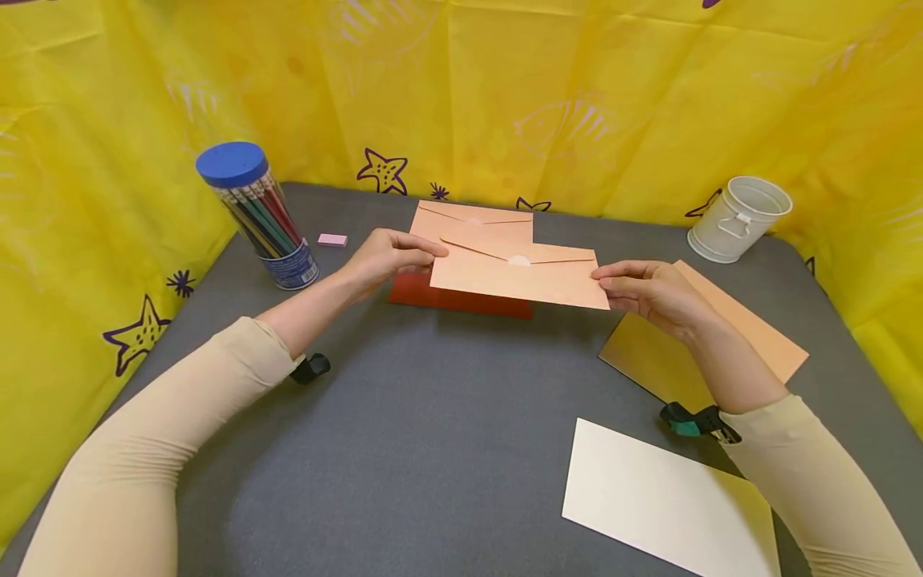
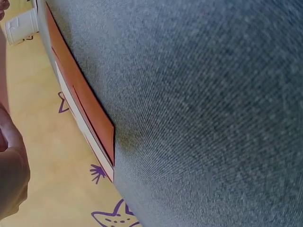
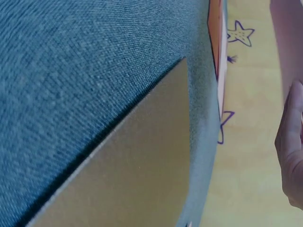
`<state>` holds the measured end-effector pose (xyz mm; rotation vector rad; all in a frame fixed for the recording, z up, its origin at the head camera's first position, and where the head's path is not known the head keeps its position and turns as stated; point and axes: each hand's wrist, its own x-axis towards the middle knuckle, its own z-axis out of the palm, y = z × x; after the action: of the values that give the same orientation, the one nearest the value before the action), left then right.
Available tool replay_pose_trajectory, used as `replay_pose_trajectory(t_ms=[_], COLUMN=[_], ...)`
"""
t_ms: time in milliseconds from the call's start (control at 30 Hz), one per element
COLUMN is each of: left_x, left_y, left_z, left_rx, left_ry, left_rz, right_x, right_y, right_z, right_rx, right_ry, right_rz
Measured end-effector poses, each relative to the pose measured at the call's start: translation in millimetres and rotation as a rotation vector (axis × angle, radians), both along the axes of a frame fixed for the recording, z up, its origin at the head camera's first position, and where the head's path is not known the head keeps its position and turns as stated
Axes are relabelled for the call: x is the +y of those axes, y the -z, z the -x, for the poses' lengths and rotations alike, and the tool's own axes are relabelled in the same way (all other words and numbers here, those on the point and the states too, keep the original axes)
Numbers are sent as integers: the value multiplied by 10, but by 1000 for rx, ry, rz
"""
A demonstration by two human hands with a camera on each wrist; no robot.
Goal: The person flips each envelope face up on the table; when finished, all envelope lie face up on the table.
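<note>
A peach envelope (image 1: pixel 519 282) with its flap closed by a round pale sticker is held flat above the table. My left hand (image 1: pixel 385 258) pinches its left edge between thumb and fingers. At its right end, my right hand (image 1: pixel 652 295) pinches the edge the same way. Behind and below lies another peach envelope (image 1: pixel 497 228), partly covered by the held one. A red-orange strip (image 1: pixel 461 304) shows beneath it in shadow. In the left wrist view my left hand (image 2: pixel 13 165) shows at the left edge; in the right wrist view my right hand (image 3: pixel 291 146) is at the right edge.
Under my right forearm lies a peach-tan rectangle (image 1: pixel 743 320), and a white sheet (image 1: pixel 656 497) is nearer me. A blue-lidded tub of pencils (image 1: pixel 263 216) and a pink eraser (image 1: pixel 332 240) stand left. A white metal bucket (image 1: pixel 735 220) is at back right. Yellow cloth (image 1: pixel 476 96) surrounds the table.
</note>
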<state>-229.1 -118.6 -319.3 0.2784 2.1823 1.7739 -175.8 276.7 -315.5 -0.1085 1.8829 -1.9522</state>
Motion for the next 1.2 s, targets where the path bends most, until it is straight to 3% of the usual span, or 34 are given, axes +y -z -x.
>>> replay_pose_trajectory(t_ms=[200,333,467,567,733,1000,1200], left_x=[15,3,-26,-59,-99,-157,-238], left_y=[53,96,128,139,151,165,154], left_z=[-10,6,26,24,20,52,60], left_rx=[2,-46,-116,-149,-144,-124,-124], left_ry=[32,57,90,160,267,246,282], left_rz=[59,53,61,119,225,368,452], right_x=[-37,-56,-62,-70,-139,-354,-446], right_y=[-20,-30,-17,0,38,127,186], right_z=[-18,-21,-17,-23,-68,-125,-135], right_rx=[8,25,35,43,75,50,41], right_ry=[71,94,17,-73,-138,-182,-240], right_rz=[-54,-142,-223,-246,-290,-367,-389])
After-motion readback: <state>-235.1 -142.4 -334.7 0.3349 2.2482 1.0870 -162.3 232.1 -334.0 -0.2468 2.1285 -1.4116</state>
